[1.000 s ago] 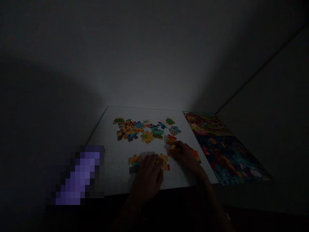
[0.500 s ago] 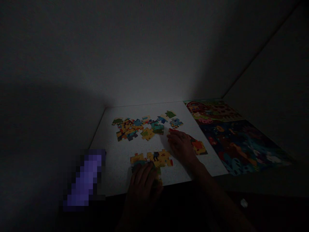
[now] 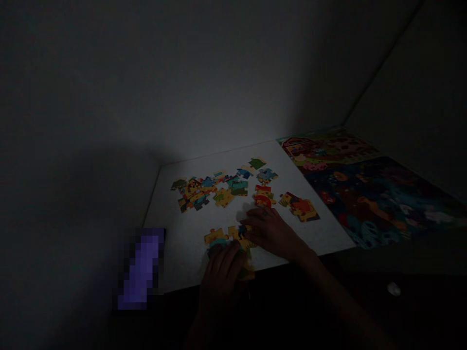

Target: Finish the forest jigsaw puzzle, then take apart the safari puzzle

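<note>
Left hand (image 3: 222, 272) cups a joined section of yellow jigsaw pieces (image 3: 229, 236) at the near edge of a white, finely speckled table (image 3: 175, 233), its fingers curled over the cardboard; right hand (image 3: 272, 232) lies across the same section, fingertips on the yellow pieces. Whether either hand is gripping cannot be told in the dim light. Beyond them, a loose scatter of multicoloured pieces (image 3: 204, 189) spreads across the tabletop, with a red-and-yellow cluster (image 3: 263, 195) and an orange cluster (image 3: 299, 208) nearby. To the right lies a printed picture sheet (image 3: 365, 189) showing a red barn above a dark blue scene. A pixelated purple shape (image 3: 140, 270) blocks the lower left, beside the table.
</note>
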A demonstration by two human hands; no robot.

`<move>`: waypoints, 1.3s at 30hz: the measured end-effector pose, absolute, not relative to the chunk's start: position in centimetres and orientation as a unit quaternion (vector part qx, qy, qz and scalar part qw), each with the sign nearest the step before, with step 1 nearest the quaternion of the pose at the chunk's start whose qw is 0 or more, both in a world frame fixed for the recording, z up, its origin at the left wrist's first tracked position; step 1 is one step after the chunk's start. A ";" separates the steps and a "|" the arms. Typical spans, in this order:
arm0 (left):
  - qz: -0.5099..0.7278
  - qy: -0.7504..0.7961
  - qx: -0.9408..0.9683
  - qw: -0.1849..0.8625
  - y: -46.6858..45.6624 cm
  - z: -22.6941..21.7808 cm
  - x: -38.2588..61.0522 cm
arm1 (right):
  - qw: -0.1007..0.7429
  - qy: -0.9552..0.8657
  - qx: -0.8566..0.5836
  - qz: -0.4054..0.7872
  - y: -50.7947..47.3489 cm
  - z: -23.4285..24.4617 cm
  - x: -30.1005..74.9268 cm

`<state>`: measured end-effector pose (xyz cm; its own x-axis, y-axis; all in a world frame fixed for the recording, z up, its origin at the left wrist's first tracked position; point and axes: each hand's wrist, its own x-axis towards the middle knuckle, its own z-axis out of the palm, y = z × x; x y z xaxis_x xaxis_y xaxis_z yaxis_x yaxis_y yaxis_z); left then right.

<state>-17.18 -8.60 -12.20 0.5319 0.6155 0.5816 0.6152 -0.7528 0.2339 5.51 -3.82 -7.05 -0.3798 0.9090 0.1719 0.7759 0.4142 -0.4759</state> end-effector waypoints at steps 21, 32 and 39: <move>0.307 0.349 0.884 0.038 -7.3 -11.0 -18.7 | 0.210 -0.829 -0.492 0.163 -3.7 -7.1 5.7; 0.209 0.430 0.877 0.049 1.9 -9.4 -16.1 | 0.216 -0.823 -0.497 0.173 -3.7 -6.9 5.7; 0.222 0.452 0.859 0.099 4.4 -10.8 -14.9 | 0.242 -0.810 -0.503 0.181 -3.6 -7.1 5.6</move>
<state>-14.93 4.35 -10.81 0.4940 0.8194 0.2908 0.7313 -0.5725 0.3708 5.63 -3.61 -7.11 -0.3775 0.9020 0.2094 0.7264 0.4287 -0.5372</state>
